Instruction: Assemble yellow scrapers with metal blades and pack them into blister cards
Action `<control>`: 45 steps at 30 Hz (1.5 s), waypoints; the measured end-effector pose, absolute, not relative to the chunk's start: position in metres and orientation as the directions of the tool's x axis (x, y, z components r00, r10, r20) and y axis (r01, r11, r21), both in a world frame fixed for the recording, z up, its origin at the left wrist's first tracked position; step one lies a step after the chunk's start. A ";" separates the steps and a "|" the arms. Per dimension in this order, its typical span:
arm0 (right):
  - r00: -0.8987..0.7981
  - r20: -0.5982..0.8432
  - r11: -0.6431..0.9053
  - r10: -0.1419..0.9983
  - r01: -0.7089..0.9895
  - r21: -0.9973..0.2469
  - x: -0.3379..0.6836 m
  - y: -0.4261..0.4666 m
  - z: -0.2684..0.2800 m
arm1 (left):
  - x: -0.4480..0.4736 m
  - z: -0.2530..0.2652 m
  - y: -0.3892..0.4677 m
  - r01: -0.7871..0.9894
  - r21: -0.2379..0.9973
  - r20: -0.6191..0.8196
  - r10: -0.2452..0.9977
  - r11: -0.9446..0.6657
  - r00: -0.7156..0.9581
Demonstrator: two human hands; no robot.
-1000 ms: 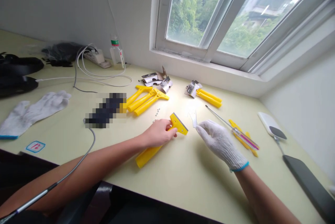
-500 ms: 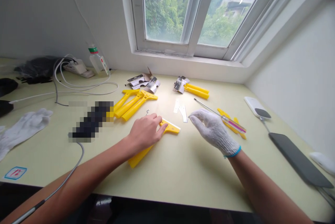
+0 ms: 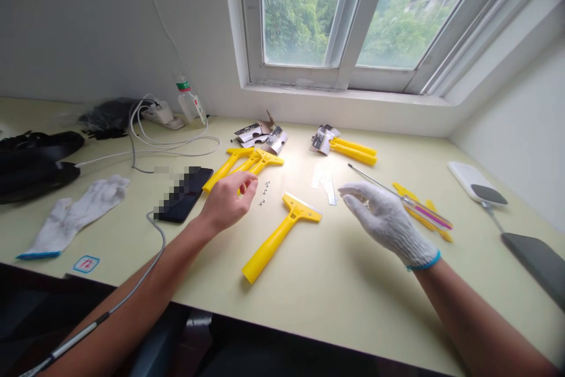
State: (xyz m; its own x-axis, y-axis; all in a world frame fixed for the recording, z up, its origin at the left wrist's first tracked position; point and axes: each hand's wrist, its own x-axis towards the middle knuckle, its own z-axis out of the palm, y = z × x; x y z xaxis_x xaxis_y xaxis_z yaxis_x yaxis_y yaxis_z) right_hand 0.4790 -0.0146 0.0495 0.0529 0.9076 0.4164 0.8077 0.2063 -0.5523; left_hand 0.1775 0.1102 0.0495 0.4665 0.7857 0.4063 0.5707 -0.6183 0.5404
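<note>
The yellow plastic T-shaped scraper (image 3: 282,230) lies on the pale-green table (image 3: 322,289), handle toward the front edge, gaps on both sides. White-knit-gloved right hand (image 3: 388,224): fingers apart. Bare left hand (image 3: 227,205): fingers curled; grip indeterminable from here.

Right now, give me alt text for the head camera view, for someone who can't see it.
A yellow scraper lies on a pale table between a bare left hand, near small metal parts, and a white-gloved right hand, near thin pale plates. More yellow handles lie beyond, toward a window, and a screwdriver lies beside the right hand.
</note>
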 end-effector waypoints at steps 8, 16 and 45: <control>0.093 0.414 0.166 0.906 0.820 -0.548 0.490 -0.014 0.047 | 0.161 0.054 0.120 0.632 0.406 0.407 0.749 -0.661 0.522; 0.115 0.393 0.114 0.912 0.851 -0.513 0.496 -0.011 0.047 | 0.054 0.092 0.157 0.916 0.043 0.651 0.707 -0.398 0.276; 0.153 0.280 0.024 0.948 0.841 -0.541 0.501 -0.009 0.039 | 0.051 0.020 0.164 0.966 0.231 0.060 0.993 -0.115 0.104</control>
State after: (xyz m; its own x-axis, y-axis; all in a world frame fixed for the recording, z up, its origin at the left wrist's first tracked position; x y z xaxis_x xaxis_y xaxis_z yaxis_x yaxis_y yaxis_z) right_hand 0.5007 -0.0088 0.0389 0.1530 0.9476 0.2803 0.8407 0.0243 -0.5410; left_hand 0.0509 0.1635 0.0205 0.1040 0.9927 0.0605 0.9662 -0.1153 0.2305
